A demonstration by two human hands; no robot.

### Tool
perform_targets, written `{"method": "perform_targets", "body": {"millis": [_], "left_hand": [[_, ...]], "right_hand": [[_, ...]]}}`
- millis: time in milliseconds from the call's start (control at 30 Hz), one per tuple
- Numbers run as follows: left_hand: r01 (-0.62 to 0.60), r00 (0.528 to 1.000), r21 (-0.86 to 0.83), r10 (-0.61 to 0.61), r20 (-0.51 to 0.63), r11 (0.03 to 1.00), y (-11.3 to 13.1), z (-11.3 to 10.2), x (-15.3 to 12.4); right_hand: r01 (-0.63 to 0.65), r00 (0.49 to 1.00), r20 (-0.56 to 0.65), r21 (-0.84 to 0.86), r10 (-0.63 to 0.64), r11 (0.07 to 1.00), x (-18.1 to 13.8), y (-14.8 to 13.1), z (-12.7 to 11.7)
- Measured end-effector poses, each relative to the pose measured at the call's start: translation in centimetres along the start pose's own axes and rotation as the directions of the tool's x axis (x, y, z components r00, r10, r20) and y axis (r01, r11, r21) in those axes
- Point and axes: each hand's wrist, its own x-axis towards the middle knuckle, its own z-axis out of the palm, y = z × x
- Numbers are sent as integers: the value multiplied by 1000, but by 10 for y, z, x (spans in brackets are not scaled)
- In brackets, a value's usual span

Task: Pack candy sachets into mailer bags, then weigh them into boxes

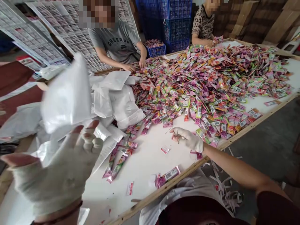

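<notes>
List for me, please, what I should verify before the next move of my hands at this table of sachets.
1. Gloves: ok; the left hand and the right hand are both gloved.
2. Grip of the left hand: cannot tell; its fingers are spread, and the blurred white bag is just above them.
3. Place of the right hand: ok; it rests on the table beside the sachet pile.
4. Hold of the right hand: cannot tell; something pink shows at its fingertips.
5. The loose sachets between the hands: ok, lying on the table.
6. The co-worker's hands: ok, at the far side, apart from yours.
</notes>
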Motion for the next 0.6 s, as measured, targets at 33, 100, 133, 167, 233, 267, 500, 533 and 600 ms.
{"method": "perform_targets", "body": {"millis": [33, 100, 133, 167, 233, 267, 500, 533, 600], "left_hand": [[0, 1000, -25, 1, 26, 1000, -1, 7, 9], [13, 995, 37, -17, 100, 999, -28, 27, 16], [-23, 989, 194, -6, 151, 981, -52, 39, 16], [-28, 984, 264, -19, 176, 964, -80, 49, 14], [-118, 965, 470, -10, 260, 875, -141, 64, 8], [-195, 957, 555, 33, 288, 808, -169, 68, 5], [-313, 949, 673, 236, 207, 670, -230, 64, -2], [-335, 941, 683, 272, 203, 648, -227, 66, -3], [-407, 906, 731, 346, 246, 548, -220, 72, -6]], "right_hand": [[-7, 999, -32, -132, 3, 991, 13, 4, -10], [-45, 995, -98, -305, 15, 951, 42, 10, -34], [-68, 991, -132, -341, 24, 938, 56, 12, -48], [-92, 986, -163, -359, 35, 929, 70, 14, -62], [-160, 969, -240, -402, 65, 901, 93, 18, -90], [-214, 956, -279, -448, 91, 868, 102, 21, -101], [-209, 968, -114, -856, 222, 473, 101, 41, -64], [-169, 973, -65, -857, 223, 487, 93, 40, -43], [-57, 977, 60, -853, 205, 518, 71, 36, 0]]}}
